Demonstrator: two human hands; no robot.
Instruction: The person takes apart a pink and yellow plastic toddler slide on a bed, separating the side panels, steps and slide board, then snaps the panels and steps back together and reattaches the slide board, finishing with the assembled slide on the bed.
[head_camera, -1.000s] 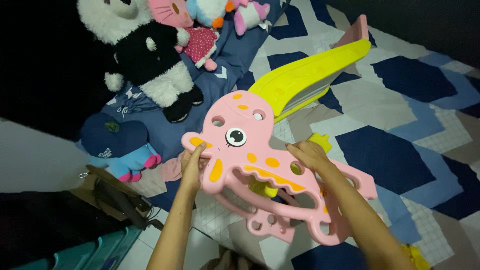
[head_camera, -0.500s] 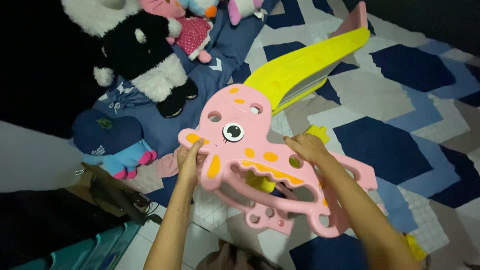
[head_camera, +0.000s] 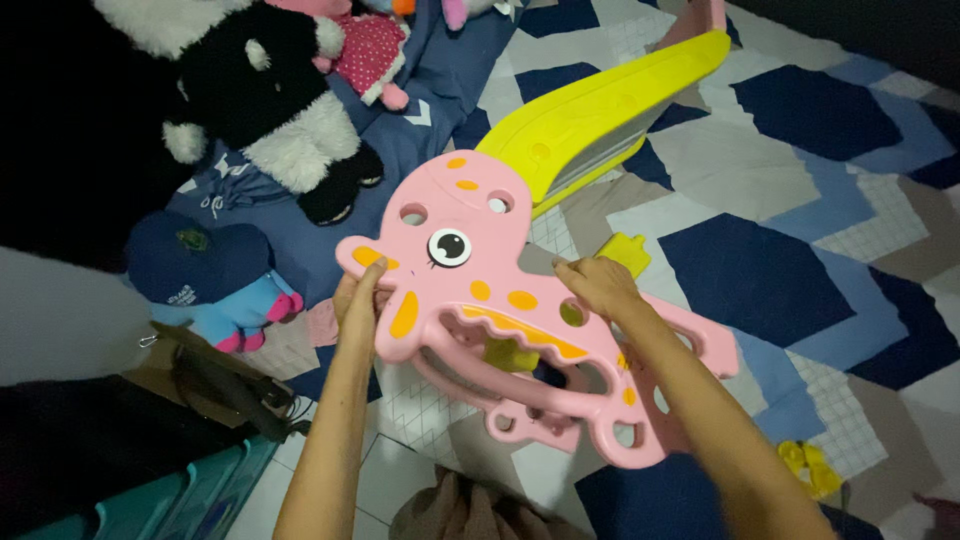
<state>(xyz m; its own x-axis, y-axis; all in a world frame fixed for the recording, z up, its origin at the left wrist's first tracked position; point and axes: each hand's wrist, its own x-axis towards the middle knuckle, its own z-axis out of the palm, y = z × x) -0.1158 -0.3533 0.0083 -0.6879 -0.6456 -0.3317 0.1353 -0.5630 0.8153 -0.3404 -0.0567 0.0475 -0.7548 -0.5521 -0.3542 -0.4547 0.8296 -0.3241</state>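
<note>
I hold a pink plastic octopus-shaped panel (head_camera: 470, 290) with orange spots, a round eye and cut-out holes, lifted above the floor. My left hand (head_camera: 358, 300) grips its left edge at an orange-tipped arm. My right hand (head_camera: 598, 285) grips its right side near a hole. Behind the panel a yellow plastic slide (head_camera: 600, 110) runs up and to the right. A second pink panel (head_camera: 700, 345) shows behind and below the first. A small yellow plastic piece (head_camera: 622, 250) lies by my right hand.
A black and white plush toy (head_camera: 280, 110) and a pink plush (head_camera: 365, 50) lie on blue cloth at the upper left. A blue plush with a dark cap (head_camera: 215, 275) sits lower left. A patterned blue, grey and white mat (head_camera: 800, 200) covers the floor. A yellow object (head_camera: 810, 465) lies lower right.
The octopus panel has been raised and tilted a little, with both hands staying on its edges. The view has shifted, so the plush toys sit higher in the picture.
</note>
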